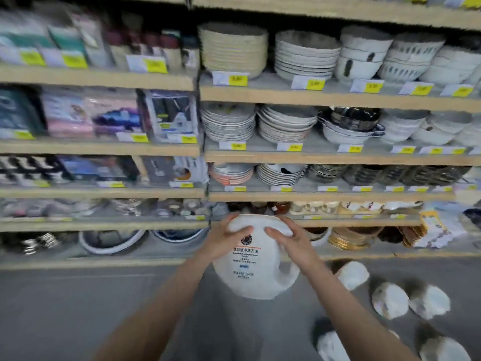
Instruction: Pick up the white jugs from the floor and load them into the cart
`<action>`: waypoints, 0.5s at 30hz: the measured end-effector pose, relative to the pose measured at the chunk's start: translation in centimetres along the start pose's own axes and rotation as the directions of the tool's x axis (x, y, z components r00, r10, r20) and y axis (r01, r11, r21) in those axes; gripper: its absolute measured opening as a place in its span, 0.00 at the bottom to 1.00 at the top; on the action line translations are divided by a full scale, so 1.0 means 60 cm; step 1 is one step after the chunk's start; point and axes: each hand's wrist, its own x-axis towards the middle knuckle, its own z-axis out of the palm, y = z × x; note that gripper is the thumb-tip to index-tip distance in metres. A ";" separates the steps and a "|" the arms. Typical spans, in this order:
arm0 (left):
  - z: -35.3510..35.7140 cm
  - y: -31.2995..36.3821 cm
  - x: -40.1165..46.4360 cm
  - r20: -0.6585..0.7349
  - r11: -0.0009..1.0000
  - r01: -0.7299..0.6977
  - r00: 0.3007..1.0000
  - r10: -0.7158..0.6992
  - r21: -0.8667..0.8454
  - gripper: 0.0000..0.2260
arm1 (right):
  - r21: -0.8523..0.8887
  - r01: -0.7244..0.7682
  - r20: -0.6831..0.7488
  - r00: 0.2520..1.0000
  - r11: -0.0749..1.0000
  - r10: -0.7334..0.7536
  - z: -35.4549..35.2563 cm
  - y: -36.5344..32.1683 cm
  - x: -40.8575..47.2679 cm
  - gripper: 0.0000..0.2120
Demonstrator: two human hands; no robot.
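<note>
Both hands, left hand [227,239] and right hand [289,239], grip one white jug [253,272] tight above the grey floor [78,308]; shelves [312,93] hold bowls.

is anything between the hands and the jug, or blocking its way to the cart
Nothing lies between them: the left hand and right hand already grip the white jug directly. The cart is not in view, so its path cannot be judged.
</note>
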 end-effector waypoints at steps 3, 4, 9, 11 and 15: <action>-0.128 -0.060 -0.053 -0.105 0.995 0.031 0.994 -0.041 -0.095 0.28 | -0.021 0.044 0.125 0.991 0.999 -0.041 0.141 -0.037 0.000 0.35; -0.172 -0.082 -0.075 -0.147 0.992 0.034 0.988 -0.052 -0.122 0.27 | -0.039 0.061 0.162 0.985 0.997 -0.054 0.193 -0.049 -0.004 0.37; -0.390 -0.202 -0.198 -0.324 0.987 0.075 0.939 -0.118 -0.141 0.25 | -0.108 0.146 0.344 0.934 0.983 -0.101 0.456 -0.096 -0.042 0.30; -0.467 -0.245 -0.239 -0.382 0.985 0.094 0.913 -0.144 -0.146 0.27 | -0.111 0.174 0.417 0.902 0.978 -0.114 0.547 -0.116 -0.060 0.27; -0.588 -0.320 -0.306 -0.473 0.974 0.104 0.860 -0.190 -0.203 0.29 | -0.121 0.220 0.560 0.820 0.968 -0.117 0.708 -0.156 -0.084 0.18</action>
